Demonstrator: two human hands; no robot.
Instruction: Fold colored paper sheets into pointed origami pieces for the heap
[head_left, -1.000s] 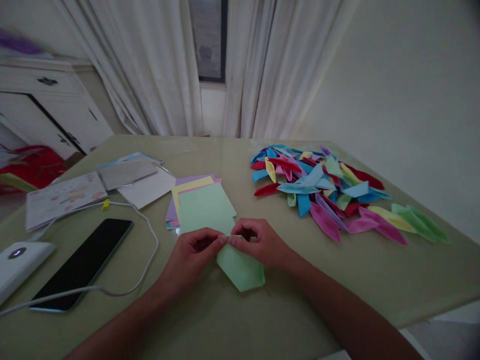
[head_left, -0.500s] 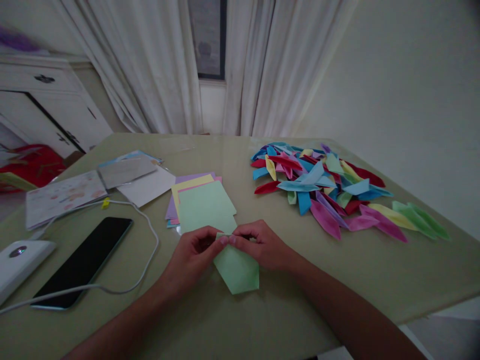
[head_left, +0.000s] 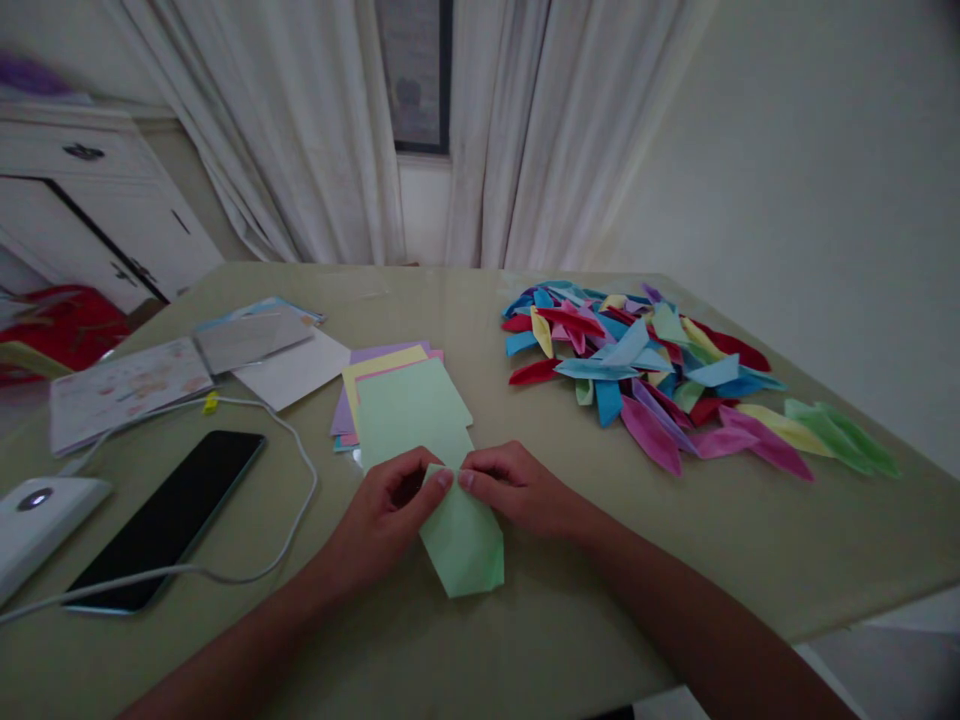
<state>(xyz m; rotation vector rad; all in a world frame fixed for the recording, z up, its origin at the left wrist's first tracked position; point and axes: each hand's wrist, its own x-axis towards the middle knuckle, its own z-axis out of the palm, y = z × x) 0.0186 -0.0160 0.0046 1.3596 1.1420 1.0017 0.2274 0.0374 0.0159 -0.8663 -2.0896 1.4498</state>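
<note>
Folded pale-green paper piece [head_left: 463,552], lower end swung leftward since earlier frame; left hand [head_left: 396,500] and right hand [head_left: 521,488], fingers curled nearly closed, pinching upper end thumb-to-finger; piece at near side of flat, square-sheeted multicoloured paper stack [head_left: 409,405].

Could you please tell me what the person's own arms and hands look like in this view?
Both forearms are bare, with no sleeves in view. The left hand and right hand wear no gloves, and neither wrist shows a watch or bracelet. Some fingers are hidden, so rings cannot be ruled out.
</note>
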